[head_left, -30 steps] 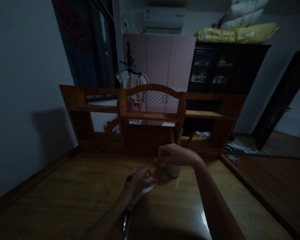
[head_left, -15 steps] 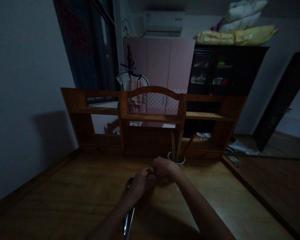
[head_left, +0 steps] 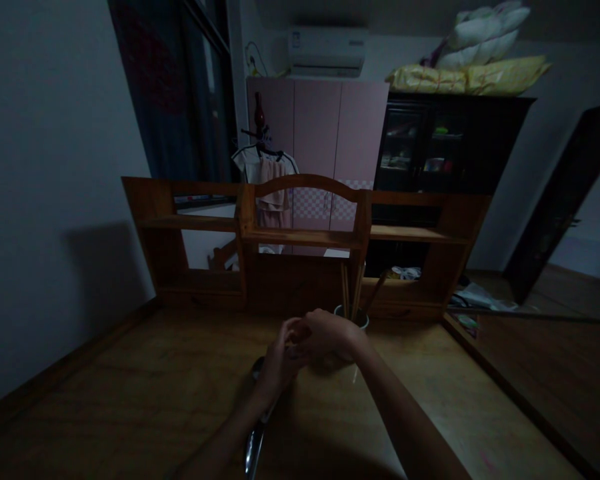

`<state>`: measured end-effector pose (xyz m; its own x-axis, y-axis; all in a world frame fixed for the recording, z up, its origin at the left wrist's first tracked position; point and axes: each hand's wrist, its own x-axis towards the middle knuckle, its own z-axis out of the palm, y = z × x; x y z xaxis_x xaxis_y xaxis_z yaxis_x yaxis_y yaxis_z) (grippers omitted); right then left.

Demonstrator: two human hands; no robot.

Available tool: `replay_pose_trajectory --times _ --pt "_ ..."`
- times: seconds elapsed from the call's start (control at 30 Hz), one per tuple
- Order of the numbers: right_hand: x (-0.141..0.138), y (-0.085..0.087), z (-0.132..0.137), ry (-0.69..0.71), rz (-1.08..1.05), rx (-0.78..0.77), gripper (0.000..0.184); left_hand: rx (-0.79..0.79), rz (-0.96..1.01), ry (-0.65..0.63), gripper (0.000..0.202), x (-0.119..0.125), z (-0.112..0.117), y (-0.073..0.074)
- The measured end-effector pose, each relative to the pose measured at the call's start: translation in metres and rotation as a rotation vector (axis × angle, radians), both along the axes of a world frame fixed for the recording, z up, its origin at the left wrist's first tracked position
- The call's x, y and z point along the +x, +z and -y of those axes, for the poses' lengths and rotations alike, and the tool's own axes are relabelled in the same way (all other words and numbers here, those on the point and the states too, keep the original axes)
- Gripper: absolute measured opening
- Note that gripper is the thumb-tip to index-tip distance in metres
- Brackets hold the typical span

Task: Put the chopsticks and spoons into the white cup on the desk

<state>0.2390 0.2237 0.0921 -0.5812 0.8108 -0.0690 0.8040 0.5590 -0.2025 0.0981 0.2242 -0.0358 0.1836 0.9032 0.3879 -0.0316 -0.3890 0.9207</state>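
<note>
**A:** In the head view, what can be counted?

**B:** Two hands, both the person's own. The left hand [head_left: 279,360] and the right hand [head_left: 325,333] meet over the middle of the desk [head_left: 130,400]. Their fingers are curled inward and the fingertips touch each other. One pale cup [head_left: 361,319] stands just behind the right hand, near the foot of the wooden shelf unit [head_left: 305,235].

**A:** And inside the cup?

**B:** Two or three upright chopsticks [head_left: 350,290] (they overlap, so the count is unsure), plus one darker handle [head_left: 379,288] leaning to the right.

**A:** Anything else on the desk?

**B:** One metal spoon [head_left: 254,445] lies lengthwise under the left forearm. Its shiny end shows near the bottom edge, and a rounded end pokes out just beside the left wrist. Whether that is one piece or two cannot be told.

**A:** Farther back?

**B:** One air conditioner [head_left: 327,50] is high on the wall. Below it are one pink wardrobe [head_left: 340,133] and one dark cabinet [head_left: 445,147], which has bedding [head_left: 470,73] piled on top.

**A:** What is hidden or hard to make out?

**B:** The room is dim. The right hand covers most of the cup, so only part of its rim shows. The spot where the fingers meet is dark, and whether they pinch something small there cannot be told. Both forearms are cut off at the bottom edge.
</note>
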Motion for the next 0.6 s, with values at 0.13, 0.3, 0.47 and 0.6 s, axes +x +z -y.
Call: replay_pose_trajectory --times 0.13,0.3,0.47,0.6 --pt "-0.006 -0.004 -0.001 -0.009 0.012 0.077 0.014 -0.022 0.011 0.020 0.066 0.001 0.004 0.006" --pt "0.009 0.007 0.002 -0.178 0.011 0.255 0.017 -0.063 -0.014 0.057 0.046 0.003 0.008 0.010" --pt "0.029 0.028 0.003 -0.367 -0.002 0.465 0.026 -0.074 -0.069 0.100 0.038 0.000 0.000 0.003" --pt "0.033 0.038 0.004 -0.349 -0.056 0.567 0.023 -0.065 -0.130 0.078 0.039 -0.003 0.000 0.003"
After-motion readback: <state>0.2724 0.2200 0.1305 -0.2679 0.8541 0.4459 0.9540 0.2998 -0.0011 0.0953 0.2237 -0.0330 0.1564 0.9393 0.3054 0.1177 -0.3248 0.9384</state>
